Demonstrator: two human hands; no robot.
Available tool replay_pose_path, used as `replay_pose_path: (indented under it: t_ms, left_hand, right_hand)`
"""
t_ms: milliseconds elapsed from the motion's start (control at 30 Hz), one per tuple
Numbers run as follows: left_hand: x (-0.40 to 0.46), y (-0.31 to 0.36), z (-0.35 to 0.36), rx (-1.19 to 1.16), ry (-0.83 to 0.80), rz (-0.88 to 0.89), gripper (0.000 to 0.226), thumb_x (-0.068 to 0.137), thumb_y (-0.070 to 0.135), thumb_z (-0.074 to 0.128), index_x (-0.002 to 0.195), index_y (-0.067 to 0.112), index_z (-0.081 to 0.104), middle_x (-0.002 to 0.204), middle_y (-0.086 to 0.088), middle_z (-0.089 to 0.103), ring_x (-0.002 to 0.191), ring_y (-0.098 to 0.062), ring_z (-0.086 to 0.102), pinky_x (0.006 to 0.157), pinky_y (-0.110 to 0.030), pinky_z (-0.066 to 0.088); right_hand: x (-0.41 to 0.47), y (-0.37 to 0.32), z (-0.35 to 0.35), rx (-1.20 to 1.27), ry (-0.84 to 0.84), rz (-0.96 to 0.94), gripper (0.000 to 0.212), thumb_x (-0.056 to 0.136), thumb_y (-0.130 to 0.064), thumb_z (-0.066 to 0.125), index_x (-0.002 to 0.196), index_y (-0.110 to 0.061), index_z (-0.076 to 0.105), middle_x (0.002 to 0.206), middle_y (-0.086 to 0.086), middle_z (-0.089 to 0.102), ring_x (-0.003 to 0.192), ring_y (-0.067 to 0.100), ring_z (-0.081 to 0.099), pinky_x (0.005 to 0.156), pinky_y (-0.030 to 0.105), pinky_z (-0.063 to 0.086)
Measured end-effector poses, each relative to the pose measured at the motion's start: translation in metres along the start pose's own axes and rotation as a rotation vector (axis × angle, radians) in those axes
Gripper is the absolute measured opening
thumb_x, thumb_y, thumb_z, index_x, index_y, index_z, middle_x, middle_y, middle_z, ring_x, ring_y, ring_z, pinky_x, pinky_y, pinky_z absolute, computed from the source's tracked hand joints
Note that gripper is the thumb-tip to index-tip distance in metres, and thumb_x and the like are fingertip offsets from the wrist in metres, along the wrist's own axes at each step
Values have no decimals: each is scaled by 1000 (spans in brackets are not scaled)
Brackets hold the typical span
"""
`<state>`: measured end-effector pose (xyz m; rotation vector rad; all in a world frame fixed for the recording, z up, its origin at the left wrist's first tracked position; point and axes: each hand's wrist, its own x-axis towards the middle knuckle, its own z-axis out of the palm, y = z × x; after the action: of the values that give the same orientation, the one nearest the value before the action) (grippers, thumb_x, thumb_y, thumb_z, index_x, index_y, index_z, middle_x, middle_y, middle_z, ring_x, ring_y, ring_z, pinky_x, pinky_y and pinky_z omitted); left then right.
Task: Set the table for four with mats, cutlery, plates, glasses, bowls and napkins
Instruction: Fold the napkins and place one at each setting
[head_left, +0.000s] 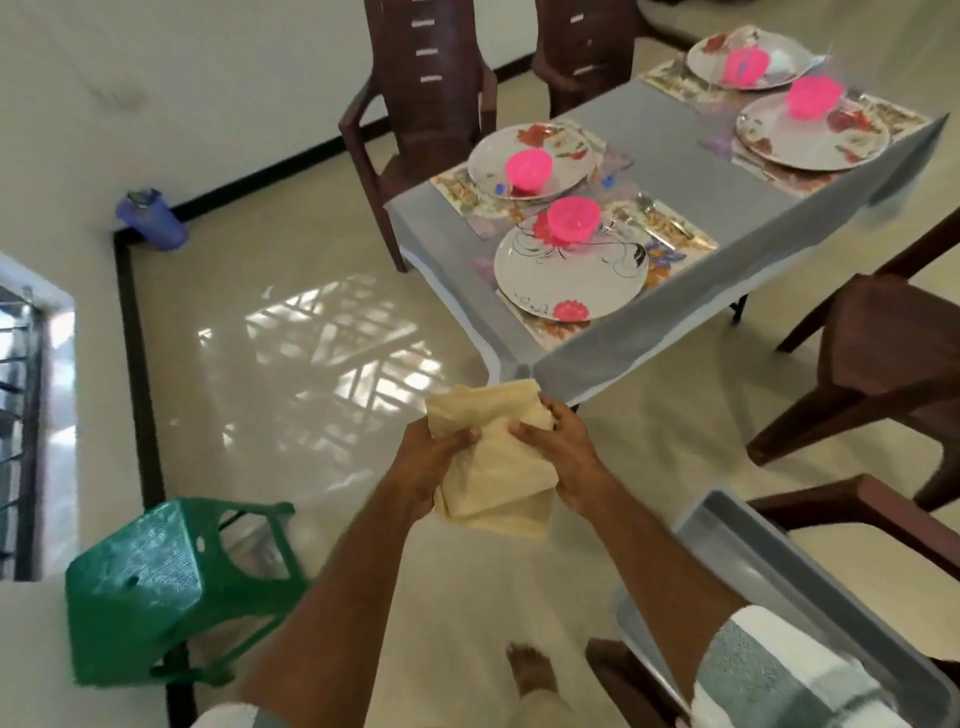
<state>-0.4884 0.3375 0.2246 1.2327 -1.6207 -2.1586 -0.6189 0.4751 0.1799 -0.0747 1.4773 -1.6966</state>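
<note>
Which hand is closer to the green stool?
Left. The left hand grips the napkins' stool-facing side, up and right of the green stool; the right hand grips their far side, farther away.

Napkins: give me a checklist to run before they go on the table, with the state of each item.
1. Cream napkins gripped by left hand and right hand: ok.
2. Napkins over the grey-clothed table: not ok, held short of its corner.
3. Four plates on mats, nearest plate: ok.
4. Pink bowl on each, nearest bowl: ok.
5. Napkin count: cannot tell.
6. Glasses out: cannot tell.
</note>
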Motion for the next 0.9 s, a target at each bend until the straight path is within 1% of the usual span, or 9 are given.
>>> replay_pose_path:
  t_ms: [100, 167, 267, 333, 433, 600, 733, 800, 900]
  left_hand:
    - [54, 31, -13, -16, 49, -23, 39, 80, 9, 82, 116, 5, 69, 106, -13, 76, 101, -32, 72, 85, -45, 60]
    - [96, 51, -24, 0, 52, -44, 34, 81, 10, 81, 113, 5, 71, 105, -13, 76, 99, -32, 73, 86, -46, 60]
    - [164, 76, -42, 77, 62, -28, 27, 84, 11, 79, 110, 7, 71, 104, -11, 76, 96, -29, 73, 82, -42, 60]
    - [215, 92, -57, 161, 76, 15, 23, 86, 10, 75, 108, 9, 71, 101, -8, 75, 95, -27, 73, 74, -35, 58]
    - [288, 116, -77, 319, 61, 52, 19, 84, 13, 73, 102, 13, 72, 100, -5, 74, 96, -26, 70, 82, -41, 59]
    - [388, 164, -87, 511, -26, 83, 12, 83, 10, 73, 90, 20, 72, 94, -4, 74, 92, -26, 70, 86, -44, 58]
    - [456, 189, -82, 616, -52, 82, 14, 83, 11, 74, 96, 15, 73, 94, -5, 74, 92, -27, 68, 81, -38, 55]
    - [486, 196, -76, 657, -59, 87, 16, 83, 10, 74, 96, 17, 71, 95, -3, 72, 92, -26, 66, 79, -33, 52]
    - [522, 201, -72, 737, -92, 71, 26, 82, 8, 76, 108, 13, 72, 100, -5, 71, 94, -25, 64, 81, -32, 49]
  right_hand:
    - [48, -26, 19, -6, 103, -39, 47, 70, -15, 89, 109, -12, 64, 108, 16, 71, 97, 33, 70, 81, 47, 61]
    - [86, -41, 33, -38, 173, -76, 37, 75, -9, 86, 104, -14, 64, 104, 15, 71, 93, 31, 69, 79, 46, 60]
    - [144, -63, 58, -111, 279, -126, 31, 79, -6, 82, 100, -19, 63, 96, 3, 69, 85, 19, 66, 76, 35, 57]
    - [189, -71, 77, -200, 347, -156, 30, 79, -10, 82, 98, -23, 63, 96, -2, 67, 87, 16, 63, 80, 37, 55]
    - [252, -77, 100, -292, 438, -156, 32, 75, -16, 83, 100, -22, 64, 97, -1, 67, 91, 20, 63, 84, 42, 54]
    - [333, -100, 131, -386, 595, -79, 39, 77, -15, 80, 111, -22, 63, 107, 1, 68, 99, 23, 64, 77, 30, 50]
    - [389, -117, 138, -516, 632, -59, 42, 78, -14, 76, 115, -22, 59, 109, 1, 66, 102, 25, 62, 87, 37, 53]
    - [416, -120, 137, -578, 647, -61, 42, 78, -11, 74, 116, -19, 58, 113, 3, 67, 105, 29, 64, 89, 37, 53]
    - [441, -124, 135, -645, 655, -37, 43, 79, -10, 71, 119, -19, 57, 121, 3, 67, 110, 28, 63, 92, 36, 50]
